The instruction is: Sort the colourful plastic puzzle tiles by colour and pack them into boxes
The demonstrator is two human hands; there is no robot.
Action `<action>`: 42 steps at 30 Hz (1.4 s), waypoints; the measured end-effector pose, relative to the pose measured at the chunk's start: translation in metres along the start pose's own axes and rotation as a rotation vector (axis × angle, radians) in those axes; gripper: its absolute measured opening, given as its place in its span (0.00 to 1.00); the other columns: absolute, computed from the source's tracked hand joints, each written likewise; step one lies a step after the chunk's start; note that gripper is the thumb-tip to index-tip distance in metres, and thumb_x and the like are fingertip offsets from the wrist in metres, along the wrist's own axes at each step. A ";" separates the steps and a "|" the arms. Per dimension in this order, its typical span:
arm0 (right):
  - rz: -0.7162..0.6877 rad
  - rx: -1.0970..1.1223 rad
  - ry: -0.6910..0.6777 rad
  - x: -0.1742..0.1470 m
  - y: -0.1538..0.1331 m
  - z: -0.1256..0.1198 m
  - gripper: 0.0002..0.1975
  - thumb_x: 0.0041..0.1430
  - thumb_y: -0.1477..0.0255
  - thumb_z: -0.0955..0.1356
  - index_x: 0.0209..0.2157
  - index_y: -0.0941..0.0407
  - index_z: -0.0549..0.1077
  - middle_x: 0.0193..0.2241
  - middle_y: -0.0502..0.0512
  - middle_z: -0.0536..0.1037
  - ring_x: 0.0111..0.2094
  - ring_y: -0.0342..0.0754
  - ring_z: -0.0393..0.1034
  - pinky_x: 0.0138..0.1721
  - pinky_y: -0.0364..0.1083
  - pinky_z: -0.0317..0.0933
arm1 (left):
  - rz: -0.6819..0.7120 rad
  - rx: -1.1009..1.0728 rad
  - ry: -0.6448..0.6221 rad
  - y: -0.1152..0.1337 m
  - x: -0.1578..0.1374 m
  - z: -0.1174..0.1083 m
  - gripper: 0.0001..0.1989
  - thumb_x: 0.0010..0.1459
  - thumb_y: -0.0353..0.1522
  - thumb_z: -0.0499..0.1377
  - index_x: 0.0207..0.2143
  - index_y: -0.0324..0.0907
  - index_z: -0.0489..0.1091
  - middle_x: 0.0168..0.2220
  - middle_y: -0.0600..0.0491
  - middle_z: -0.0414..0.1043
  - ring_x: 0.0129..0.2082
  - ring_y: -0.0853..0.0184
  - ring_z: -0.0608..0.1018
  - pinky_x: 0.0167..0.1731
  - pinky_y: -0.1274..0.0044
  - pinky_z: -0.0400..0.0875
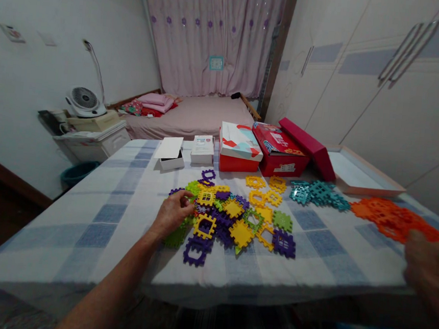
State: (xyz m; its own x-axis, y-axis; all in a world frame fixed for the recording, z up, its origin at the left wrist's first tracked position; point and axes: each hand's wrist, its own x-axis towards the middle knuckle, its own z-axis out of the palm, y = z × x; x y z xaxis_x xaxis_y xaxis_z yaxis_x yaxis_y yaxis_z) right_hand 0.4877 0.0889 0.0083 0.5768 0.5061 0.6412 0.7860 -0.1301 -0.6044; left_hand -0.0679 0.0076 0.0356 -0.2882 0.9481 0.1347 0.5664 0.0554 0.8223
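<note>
A mixed heap of notched plastic interlocking tiles (220, 223), in yellow, purple and green, lies in the middle of the table. My left hand (174, 211) is at the heap's left side, its fingers bent inward among the tiles; what lies between the fingertips is hidden. At the right edge of the view my right hand (432, 260) is smeared by motion and partly cut off. It is close to the near side of a pile of orange tiles (395, 219). Left of that pile are teal tiles (319, 193). Loose yellow tiles (257, 197) lie at the heap's back right.
Along the table's back stand a small white box with its lid askew (171, 152), another white box (203, 150), a red-and-white box (240, 148) and a red box (282, 152) with a lid (309, 147) leaning on it. A shallow tray (371, 190) lies behind the orange pile.
</note>
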 end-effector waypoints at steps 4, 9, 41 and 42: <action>-0.202 0.094 -0.064 -0.031 -0.058 -0.011 0.31 0.50 0.67 0.66 0.56 0.62 0.64 0.54 0.74 0.66 0.59 0.60 0.58 0.56 0.56 0.55 | -0.035 -0.163 0.003 0.001 0.003 -0.001 0.15 0.40 0.35 0.62 0.33 0.39 0.71 0.19 0.59 0.68 0.20 0.71 0.69 0.24 0.78 0.62; -0.569 0.313 -0.643 -0.089 -0.145 -0.030 0.19 0.58 0.67 0.61 0.52 0.50 0.67 0.54 0.60 0.69 0.55 0.54 0.63 0.55 0.56 0.58 | -0.099 -0.362 0.079 0.017 0.007 -0.018 0.22 0.36 0.40 0.67 0.33 0.37 0.72 0.21 0.59 0.66 0.21 0.73 0.68 0.23 0.79 0.60; 0.246 0.923 -0.818 -0.100 -0.173 -0.024 0.26 0.48 0.66 0.69 0.50 0.55 0.63 0.27 0.45 0.70 0.24 0.39 0.64 0.25 0.40 0.60 | 0.273 0.022 -0.090 0.080 -0.009 0.005 0.21 0.51 0.48 0.56 0.41 0.45 0.74 0.45 0.52 0.75 0.43 0.62 0.77 0.46 0.73 0.71; 0.254 0.821 -0.720 -0.082 -0.149 -0.023 0.24 0.48 0.65 0.69 0.48 0.56 0.65 0.26 0.46 0.71 0.24 0.40 0.64 0.25 0.41 0.60 | 0.240 0.050 -0.063 0.078 0.001 0.002 0.21 0.50 0.48 0.56 0.41 0.45 0.74 0.44 0.53 0.76 0.40 0.63 0.77 0.44 0.73 0.71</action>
State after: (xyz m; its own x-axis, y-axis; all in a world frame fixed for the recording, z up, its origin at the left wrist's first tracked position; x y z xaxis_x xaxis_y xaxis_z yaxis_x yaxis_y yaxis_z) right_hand 0.3286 0.0474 0.0567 0.2274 0.9545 0.1929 0.1256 0.1677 -0.9778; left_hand -0.0224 0.0134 0.0983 -0.0924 0.9536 0.2867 0.6509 -0.1600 0.7421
